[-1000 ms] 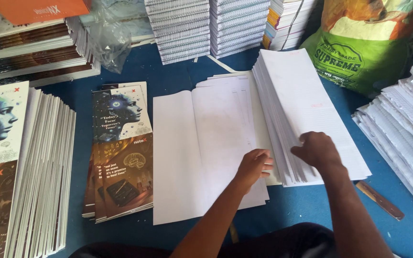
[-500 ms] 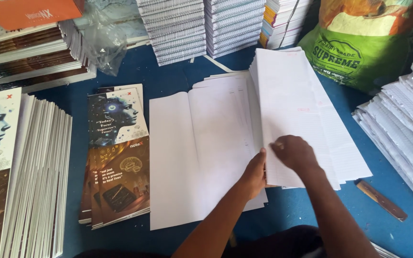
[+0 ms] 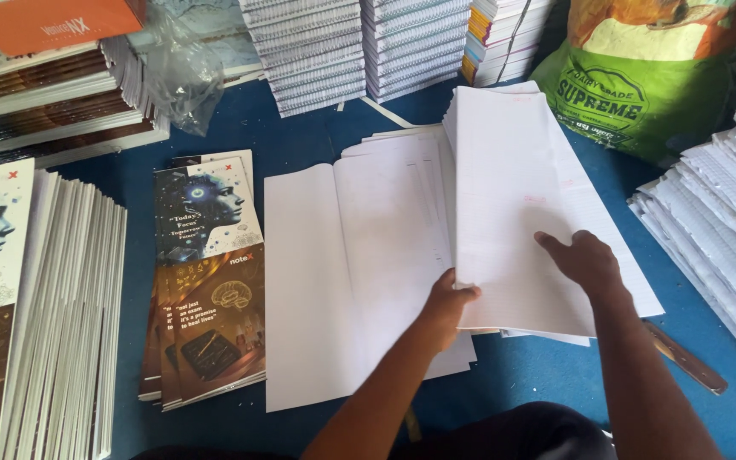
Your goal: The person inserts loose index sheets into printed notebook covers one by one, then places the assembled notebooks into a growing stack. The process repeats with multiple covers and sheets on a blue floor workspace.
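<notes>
On the blue bench, both hands now grip the ruled sheet bundle (earlier only fanned). Left hand fingers pinch its lower edge; right hand fingers clasp its face, lifting it.

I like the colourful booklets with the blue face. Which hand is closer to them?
Left. The left hand grips the white sheets beside the booklets; the right hand lies farther away.

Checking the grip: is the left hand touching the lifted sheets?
Touching. The head view shows the left hand with fingers curled over the lower-left edge of the lifted sheets.
</notes>
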